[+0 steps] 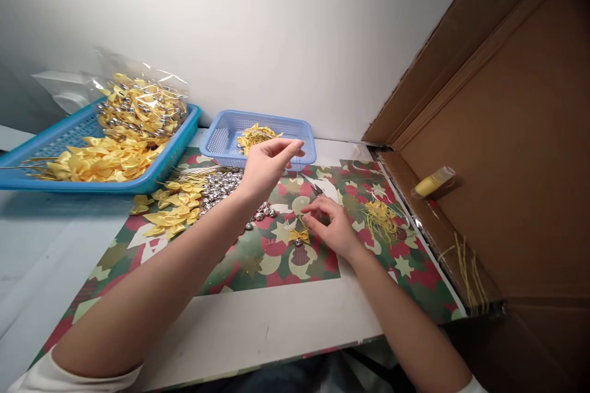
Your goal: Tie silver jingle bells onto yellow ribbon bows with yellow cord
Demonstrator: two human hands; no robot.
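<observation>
The left hand [267, 166] pinched a thin thread, raised; the right hand [329, 224], fingers curled, pressed a yellow bow [298, 235] lying flat. The small basket [216, 141] held yellow threads [255, 135].

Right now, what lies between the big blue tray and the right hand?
In the head view, between the big blue tray and the right hand lie loose yellow bows and silver beads.

At ten o'clock a large blue plastic tray [27, 163] holds yellow satin bows [99, 163] and a clear bag [141, 104]. At three o'clock stands a brown cardboard box [511, 153].
</observation>
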